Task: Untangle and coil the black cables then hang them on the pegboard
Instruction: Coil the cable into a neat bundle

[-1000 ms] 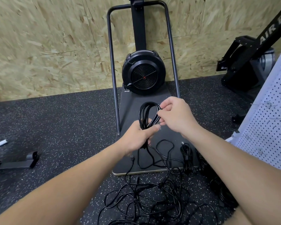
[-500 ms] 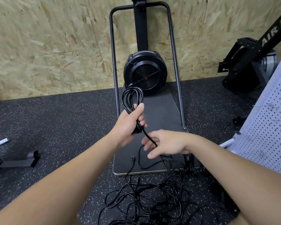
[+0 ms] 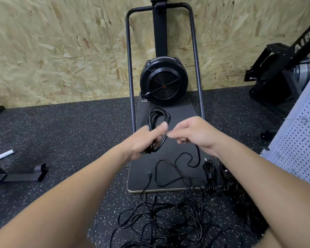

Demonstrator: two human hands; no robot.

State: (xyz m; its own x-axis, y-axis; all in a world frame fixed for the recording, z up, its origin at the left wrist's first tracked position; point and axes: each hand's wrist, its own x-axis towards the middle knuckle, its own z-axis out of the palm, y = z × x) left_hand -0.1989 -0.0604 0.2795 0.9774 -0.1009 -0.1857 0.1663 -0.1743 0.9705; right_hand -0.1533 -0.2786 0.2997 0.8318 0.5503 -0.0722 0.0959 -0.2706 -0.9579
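My left hand (image 3: 147,140) grips a coil of black cable (image 3: 158,117) whose loops stand up above my fingers. My right hand (image 3: 195,134) is close beside it and pinches the free run of the same cable, which drops from under my palm and trails down to a tangled heap of black cables (image 3: 168,219) on the floor. Two coiled, bound cables (image 3: 210,174) lie at the platform's right edge. The white pegboard (image 3: 301,140) leans at the far right.
A black fan machine (image 3: 164,83) with a tall tube frame stands on a dark platform (image 3: 177,111) against the chipboard wall. A black rowing machine (image 3: 279,68) sits at the back right. A black metal foot (image 3: 21,176) lies on the speckled rubber floor at left.
My right hand has risen from low over the platform back up beside my left hand, bringing the cable's free run with it. The coil has moved slightly right.
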